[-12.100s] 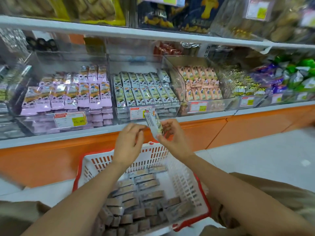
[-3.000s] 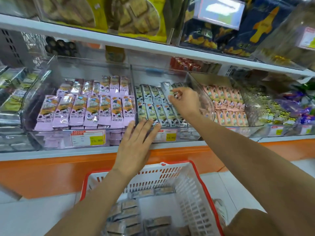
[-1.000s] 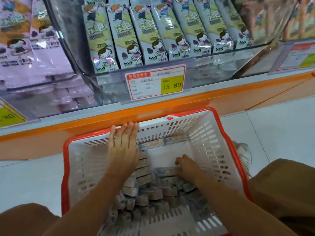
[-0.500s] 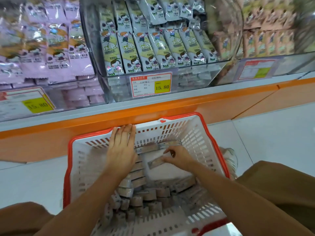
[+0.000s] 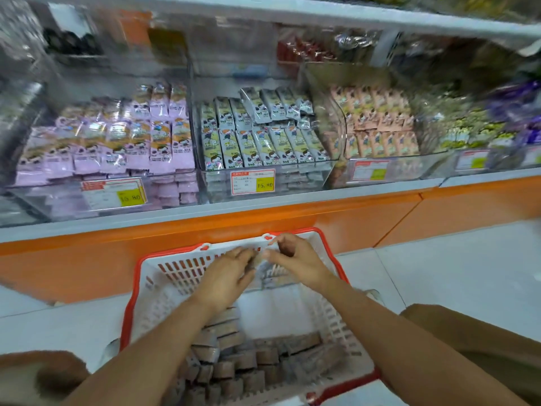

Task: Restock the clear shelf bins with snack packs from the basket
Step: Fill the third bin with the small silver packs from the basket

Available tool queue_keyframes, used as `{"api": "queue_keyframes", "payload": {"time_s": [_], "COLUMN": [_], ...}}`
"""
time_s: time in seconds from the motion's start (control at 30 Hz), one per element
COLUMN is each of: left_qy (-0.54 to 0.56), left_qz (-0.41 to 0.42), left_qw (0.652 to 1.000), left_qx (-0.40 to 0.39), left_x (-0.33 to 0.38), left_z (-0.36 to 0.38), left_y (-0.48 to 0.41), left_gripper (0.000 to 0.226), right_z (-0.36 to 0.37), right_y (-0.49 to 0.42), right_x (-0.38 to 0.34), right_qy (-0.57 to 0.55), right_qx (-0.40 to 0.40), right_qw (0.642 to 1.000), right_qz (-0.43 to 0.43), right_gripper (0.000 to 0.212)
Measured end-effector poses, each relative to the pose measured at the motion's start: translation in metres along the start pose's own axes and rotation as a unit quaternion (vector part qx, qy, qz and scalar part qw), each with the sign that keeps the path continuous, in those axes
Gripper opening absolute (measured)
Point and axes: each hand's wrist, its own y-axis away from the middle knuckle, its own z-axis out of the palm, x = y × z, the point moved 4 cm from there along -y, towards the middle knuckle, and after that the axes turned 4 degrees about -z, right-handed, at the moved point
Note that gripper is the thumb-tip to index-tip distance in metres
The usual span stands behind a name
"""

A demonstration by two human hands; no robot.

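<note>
The white basket with a red rim (image 5: 128,306) stands on the floor below me, with several brown-grey snack packs (image 5: 234,361) piled in its near half. Above its far rim, my right hand (image 5: 295,259) pinches one snack pack (image 5: 261,263). My left hand (image 5: 228,273) meets the same pack at its left end; the blur hides the exact grip. On the shelf straight ahead, the middle clear bin (image 5: 263,177) holds rows of green-and-white packs (image 5: 257,142), with a few lying loose on top at the back.
A clear bin of purple packs (image 5: 117,142) sits left of the middle one and a bin of pink-orange packs (image 5: 377,124) sits right. Price tags hang on the bin fronts. An orange shelf base (image 5: 87,259) runs behind the basket, and my knees flank it.
My right hand has lifted a pack out of the basket to its far rim. My left hand has left the pile and joined it. The view has tilted up toward the shelf.
</note>
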Motion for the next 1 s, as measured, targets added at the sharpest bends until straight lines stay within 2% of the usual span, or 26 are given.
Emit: {"api": "queue_keyframes", "payload": {"time_s": [0.1,0.2,0.3,0.43,0.53,0.63,0.67,0.8,0.87,1.0], "left_qy": [0.049,0.142,0.267,0.301,0.163,-0.001,-0.062,-0.234,-0.261,-0.260], "left_qz": [-0.023,-0.085,-0.100,-0.090,-0.033,0.027,0.037,0.010,0.017,0.032], "left_qw": [0.998,0.985,0.957,0.945,0.966,0.950,0.946,0.945,0.939,0.930], "left_qx": [0.025,0.040,0.055,0.092,0.197,0.311,0.315,0.228,0.222,0.259], "left_x": [0.006,0.011,0.020,0.036,0.045,0.046,0.043,0.020,0.014,0.008], "left_z": [-0.011,-0.024,-0.037,-0.059,-0.087,-0.118,-0.123,-0.120,-0.114,-0.110], "left_y": [-0.001,-0.003,-0.006,-0.011,-0.013,-0.014,-0.017,-0.029,-0.029,-0.033], "left_gripper": [0.030,0.029,0.026,0.028,0.031,0.041,0.047,0.087,0.096,0.099], "right_z": [-0.003,-0.006,-0.008,-0.017,-0.027,-0.034,-0.036,-0.037,-0.036,-0.030], "right_y": [0.011,0.019,0.025,0.026,0.021,0.009,0.003,-0.038,-0.062,-0.104], "right_x": [-0.017,-0.028,-0.041,-0.074,-0.101,-0.132,-0.143,-0.183,-0.194,-0.208], "right_qy": [-0.005,0.058,0.087,0.091,0.096,0.101,0.101,0.134,0.166,0.261], "right_qx": [-0.015,-0.049,-0.035,0.031,0.068,0.104,0.116,0.175,0.199,0.219], "right_qw": [1.000,0.997,0.994,0.988,0.980,0.971,0.968,0.952,0.946,0.926], "right_qz": [-0.016,-0.024,-0.056,-0.121,-0.163,-0.191,-0.197,-0.211,-0.195,-0.163], "right_gripper": [0.040,0.052,0.042,0.028,0.027,0.027,0.026,0.024,0.024,0.031]}}
